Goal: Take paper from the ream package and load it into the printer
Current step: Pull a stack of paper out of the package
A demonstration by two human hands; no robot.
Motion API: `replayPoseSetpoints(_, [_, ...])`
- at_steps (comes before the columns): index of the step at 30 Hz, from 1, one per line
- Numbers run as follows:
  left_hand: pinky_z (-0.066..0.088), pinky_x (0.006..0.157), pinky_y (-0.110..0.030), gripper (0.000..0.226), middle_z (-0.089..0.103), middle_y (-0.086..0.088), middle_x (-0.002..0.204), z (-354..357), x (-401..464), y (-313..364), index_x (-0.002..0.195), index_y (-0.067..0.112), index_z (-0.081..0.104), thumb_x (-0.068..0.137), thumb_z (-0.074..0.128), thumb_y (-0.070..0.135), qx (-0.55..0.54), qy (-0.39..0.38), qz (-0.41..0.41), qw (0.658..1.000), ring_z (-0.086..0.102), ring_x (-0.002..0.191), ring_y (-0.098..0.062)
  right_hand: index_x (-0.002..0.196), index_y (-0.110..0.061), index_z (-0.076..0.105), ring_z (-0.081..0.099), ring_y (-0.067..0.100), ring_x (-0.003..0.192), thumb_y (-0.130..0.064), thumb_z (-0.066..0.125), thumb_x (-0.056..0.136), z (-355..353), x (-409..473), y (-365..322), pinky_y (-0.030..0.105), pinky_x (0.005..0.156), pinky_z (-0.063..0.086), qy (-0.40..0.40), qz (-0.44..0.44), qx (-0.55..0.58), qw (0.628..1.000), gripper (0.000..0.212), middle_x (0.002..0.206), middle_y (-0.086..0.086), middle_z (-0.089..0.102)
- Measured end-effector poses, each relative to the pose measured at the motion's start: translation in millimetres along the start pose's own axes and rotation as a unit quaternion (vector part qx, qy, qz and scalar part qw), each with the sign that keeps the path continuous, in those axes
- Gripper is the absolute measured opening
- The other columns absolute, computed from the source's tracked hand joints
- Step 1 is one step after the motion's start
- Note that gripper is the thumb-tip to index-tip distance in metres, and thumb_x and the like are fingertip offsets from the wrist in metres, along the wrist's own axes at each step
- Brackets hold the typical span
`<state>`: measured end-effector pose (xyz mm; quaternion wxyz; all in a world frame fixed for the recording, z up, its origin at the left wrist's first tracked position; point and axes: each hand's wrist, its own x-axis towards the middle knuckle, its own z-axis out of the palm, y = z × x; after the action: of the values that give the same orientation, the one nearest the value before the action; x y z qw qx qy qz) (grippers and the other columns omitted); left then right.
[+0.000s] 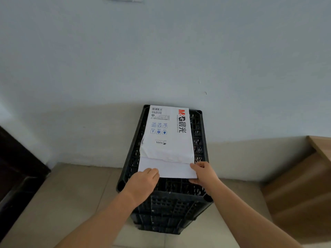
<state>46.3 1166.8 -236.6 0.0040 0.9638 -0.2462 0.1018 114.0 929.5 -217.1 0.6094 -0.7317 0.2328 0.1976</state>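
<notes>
A white ream package [169, 133] with red and black print lies on top of a black plastic crate [172, 199]. Its near end is torn open, and a stack of white paper [170, 168] sticks out toward me. My left hand [143, 183] rests on the near left corner of the paper, fingers bent over its edge. My right hand [203, 173] grips the near right corner, thumb on top and fingers underneath. No printer is in view.
The crate stands on a beige tiled floor [62, 203] against a pale wall [161, 51]. A wooden piece of furniture [304, 176] is at the right. A dark door frame [16, 167] is at the left.
</notes>
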Motion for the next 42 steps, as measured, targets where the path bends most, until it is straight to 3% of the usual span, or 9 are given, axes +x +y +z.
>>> replayPoseSetpoints(2, [0.058, 0.058, -0.028, 0.041, 0.067, -0.004, 0.095, -7, -4, 0, 0.095, 0.008, 0.070, 0.057, 0.084, 0.003, -0.034, 0.022, -0.001, 0.999, 0.065, 0.078, -0.016, 0.112, -0.009, 0.052, 0.060, 0.030, 0.099, -0.009, 0.062, 0.090, 3, 3, 3, 0.041, 0.069, 0.058, 0.007, 0.006, 0.058, 0.998, 0.024, 0.113, 0.012, 0.053])
replayPoseSetpoints(4, [0.056, 0.086, -0.032, 0.030, 0.066, -0.002, 0.111, -15, -9, -1, 0.105, 0.012, 0.069, 0.076, 0.077, 0.018, -0.101, 0.036, -0.031, 0.994, 0.062, 0.101, -0.016, 0.105, -0.012, 0.057, 0.061, 0.030, 0.095, -0.005, 0.060, 0.090, 5, 2, 4, 0.040, 0.070, 0.057, 0.015, 0.001, 0.062, 0.998, 0.018, 0.112, 0.014, 0.057])
replayPoseSetpoints(6, [0.035, 0.110, -0.032, 0.032, 0.054, 0.003, 0.131, -22, -16, -4, 0.117, 0.018, 0.066, 0.090, 0.061, 0.034, -0.187, 0.046, -0.128, 0.973, 0.046, 0.125, -0.015, 0.094, -0.016, 0.060, 0.062, 0.028, 0.092, -0.003, 0.058, 0.090, 8, -1, 3, 0.037, 0.067, 0.055, 0.010, -0.001, 0.069, 0.998, 0.014, 0.112, 0.015, 0.059])
replayPoseSetpoints(8, [0.024, 0.111, -0.031, 0.036, 0.046, 0.001, 0.139, -27, -19, -9, 0.122, 0.018, 0.063, 0.094, 0.054, 0.038, -0.258, 0.058, -0.237, 0.935, 0.037, 0.132, -0.018, 0.088, -0.016, 0.063, 0.063, 0.030, 0.097, -0.002, 0.057, 0.090, 10, -5, 3, 0.036, 0.071, 0.056, 0.009, 0.000, 0.069, 0.998, 0.015, 0.114, 0.016, 0.061])
replayPoseSetpoints(14, [0.044, 0.100, -0.040, 0.033, 0.053, -0.004, 0.133, -37, -7, -23, 0.127, 0.021, 0.056, 0.094, 0.055, 0.024, -0.523, 0.004, -0.452, 0.723, 0.051, 0.115, -0.021, 0.084, -0.013, 0.065, 0.061, 0.028, 0.096, 0.000, 0.054, 0.092, 10, -22, 9, 0.031, 0.063, 0.054, 0.008, 0.001, 0.087, 0.996, 0.019, 0.111, 0.015, 0.061])
replayPoseSetpoints(20, [0.049, 0.097, -0.043, 0.041, 0.055, -0.014, 0.132, -29, -4, -29, 0.125, 0.012, 0.057, 0.088, 0.055, -0.007, -0.701, -0.046, -0.490, 0.516, 0.057, 0.113, -0.030, 0.088, -0.011, 0.065, 0.061, 0.025, 0.090, 0.000, 0.055, 0.092, 0, -36, 24, 0.031, 0.066, 0.055, 0.007, -0.001, 0.092, 0.996, 0.015, 0.108, 0.015, 0.062])
replayPoseSetpoints(29, [0.053, 0.081, -0.032, 0.045, 0.057, -0.006, 0.128, -36, -35, -17, 0.125, 0.017, 0.059, 0.088, 0.056, -0.008, -0.698, -0.041, -0.453, 0.553, 0.060, 0.110, -0.024, 0.105, -0.011, 0.065, 0.063, 0.023, 0.097, 0.000, 0.060, 0.090, -3, -68, 36, 0.028, 0.071, 0.054, -0.060, 0.001, 0.132, 0.990, 0.020, 0.110, 0.010, 0.063])
replayPoseSetpoints(34, [0.052, 0.092, -0.041, 0.041, 0.059, -0.003, 0.129, -44, -62, -6, 0.114, 0.025, 0.062, 0.087, 0.059, -0.006, -0.673, -0.056, -0.449, 0.586, 0.062, 0.108, -0.023, 0.096, -0.015, 0.068, 0.068, 0.025, 0.090, 0.000, 0.066, 0.086, -4, -90, 51, 0.031, 0.070, 0.056, -0.045, -0.007, 0.084, 0.995, 0.018, 0.107, 0.012, 0.067])
replayPoseSetpoints(42, [0.052, 0.071, -0.033, 0.045, 0.061, -0.007, 0.125, -84, -107, 48, 0.126, 0.015, 0.058, 0.087, 0.058, -0.008, -0.650, -0.030, -0.463, 0.602, 0.061, 0.105, -0.026, 0.109, -0.014, 0.067, 0.067, 0.025, 0.087, -0.002, 0.067, 0.084, -18, -134, 78, 0.030, 0.070, 0.053, -0.059, -0.043, 0.045, 0.996, 0.028, 0.106, 0.010, 0.067])
